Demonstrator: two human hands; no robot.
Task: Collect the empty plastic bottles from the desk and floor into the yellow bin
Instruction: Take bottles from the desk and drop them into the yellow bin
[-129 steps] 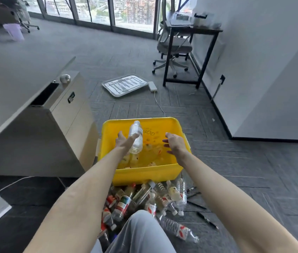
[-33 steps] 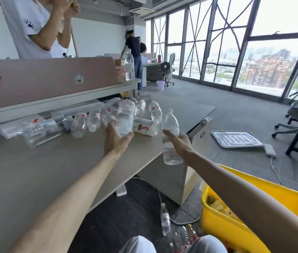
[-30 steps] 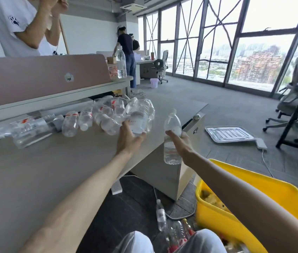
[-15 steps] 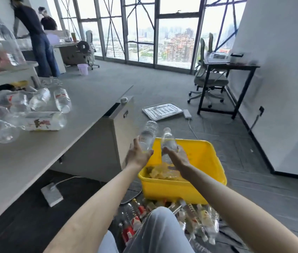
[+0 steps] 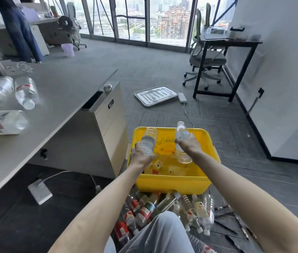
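Yellow plastic bin [image 5: 172, 181]: stands on the floor, near, just right of the desk pedestal. It holds a shallow layer of binned bottles [image 5: 170, 167].

Left hand [image 5: 141, 157]: fingers curled round a clear bottle [image 5: 149, 138], held tilted over the bin's left half.

Right hand [image 5: 187, 146]: grips a second clear bottle [image 5: 181, 133] round its middle, cap up, over the bin's right half. Neither bottle is released.

Surface [image 5: 62, 99], left: at least three empty bottles on their sides [image 5: 25, 92]; the frame edge may hide more.

Floor, near side of bin: dense heap of floor bottles [image 5: 162, 207], some red-labelled and some plain, up against the bin's near wall.

Progress, by judgement: partway. The bin is far from full. The two bottles in the hands go in next, and the group on the surface and the floor heap are left to collect.
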